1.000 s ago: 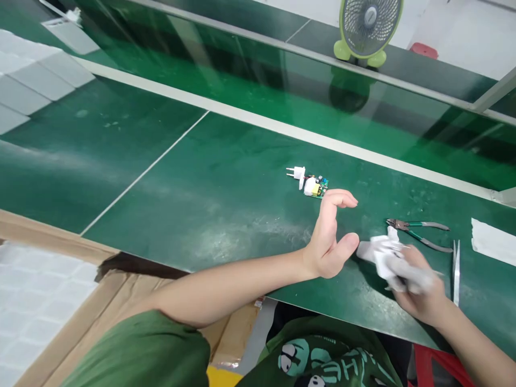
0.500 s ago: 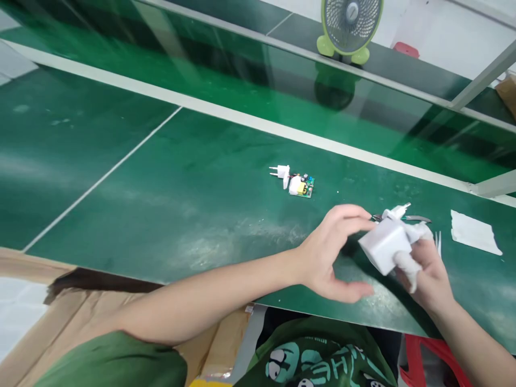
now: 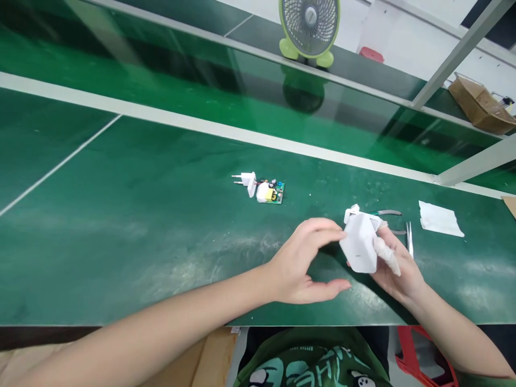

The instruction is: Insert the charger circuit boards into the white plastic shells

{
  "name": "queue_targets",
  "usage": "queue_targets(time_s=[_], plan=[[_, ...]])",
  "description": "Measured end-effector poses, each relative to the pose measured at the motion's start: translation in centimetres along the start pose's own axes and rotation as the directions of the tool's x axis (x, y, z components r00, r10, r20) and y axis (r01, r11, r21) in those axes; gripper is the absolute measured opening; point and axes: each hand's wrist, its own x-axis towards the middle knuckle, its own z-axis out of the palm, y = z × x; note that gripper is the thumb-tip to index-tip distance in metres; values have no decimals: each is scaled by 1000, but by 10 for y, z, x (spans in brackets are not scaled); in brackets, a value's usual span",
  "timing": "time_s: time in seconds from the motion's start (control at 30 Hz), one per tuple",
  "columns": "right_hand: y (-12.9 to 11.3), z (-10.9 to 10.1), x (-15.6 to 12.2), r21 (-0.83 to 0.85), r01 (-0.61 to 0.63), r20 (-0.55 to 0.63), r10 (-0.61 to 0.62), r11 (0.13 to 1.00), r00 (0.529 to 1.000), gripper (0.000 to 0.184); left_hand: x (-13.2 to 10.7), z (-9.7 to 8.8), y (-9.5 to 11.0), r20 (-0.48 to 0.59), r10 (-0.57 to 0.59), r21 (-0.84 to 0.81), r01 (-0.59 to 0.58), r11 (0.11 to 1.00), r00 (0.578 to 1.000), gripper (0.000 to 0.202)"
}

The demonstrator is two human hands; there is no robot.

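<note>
A white power adapter housing (image 3: 358, 247), its plug part at the top, is held in my right hand (image 3: 397, 269). White wraps cover my right thumb and a finger. My left hand (image 3: 308, 260) is open, thumb and fingers apart, beside the housing's left face; its fingertips come up to the edge, but I cannot tell if they touch. Farther back on the green table (image 3: 181, 226) lies a small circuit board (image 3: 276, 193) with a white plug piece (image 3: 249, 181) at its left. Green-and-grey pliers (image 3: 389, 213) and metal tweezers (image 3: 409, 241) lie behind my right hand, partly hidden.
A white paper piece (image 3: 441, 219) lies to the right. Along the back runs a pale rail (image 3: 242, 137), with a metal post (image 3: 475, 161) at right. On the shelf behind are a green fan (image 3: 309, 27) and a cardboard box (image 3: 481, 105).
The view has shifted to the right. In my right hand the adapter housing has turned, showing a broad face with a small slot. My left hand stays open beside it.
</note>
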Motion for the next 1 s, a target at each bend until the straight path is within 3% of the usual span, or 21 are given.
queue_targets(time_s=[0.07, 0.17, 0.27, 0.37, 0.47, 0.57, 0.67, 0.73, 0.83, 0.9, 1.0], plan=[[1, -6, -1, -310, 266, 116, -241, 913, 963, 32, -2, 0, 1, 2, -195, -143, 193, 971, 981, 66], [0, -9, -1, -590, 585, 390, -438, 556, 810, 46, -2, 1, 4, 158, -469, -259, 494, 830, 869, 78], [-4, -6, 1, -629, 660, 468, -478, 411, 744, 41, -1, 6, 11, 265, -564, -337, 623, 706, 782, 72], [-3, -4, 3, -652, 668, 477, -490, 360, 730, 39, -1, 10, 18, 323, -584, -461, 663, 591, 745, 59], [0, -4, 3, -664, 657, 477, -475, 356, 739, 40, -1, 12, 19, 316, -594, -530, 657, 537, 740, 45], [-5, -9, 2, -626, 665, 485, -465, 406, 741, 53, -1, 11, 18, 285, -606, -568, 640, 517, 742, 37], [-19, -26, 5, -672, 601, 383, -492, 432, 782, 65, 0, 9, 17, 282, -645, -588, 659, 469, 710, 38], [-28, -47, 9, -852, 423, 251, -466, 309, 848, 60, 0, 8, 17, 277, -674, -608, 668, 429, 685, 39], [-30, -78, 17, -987, 154, 161, -299, -49, 941, 51, 0, 7, 18, 256, -699, -626, 666, 406, 667, 37], [-25, -90, 21, -971, 143, 179, -188, -192, 966, 39, 1, 8, 18, 238, -713, -635, 661, 400, 659, 35], [-18, -92, 25, -946, 188, 230, -138, -264, 963, 25, 2, 9, 16, 212, -736, -664, 648, 374, 643, 34]])
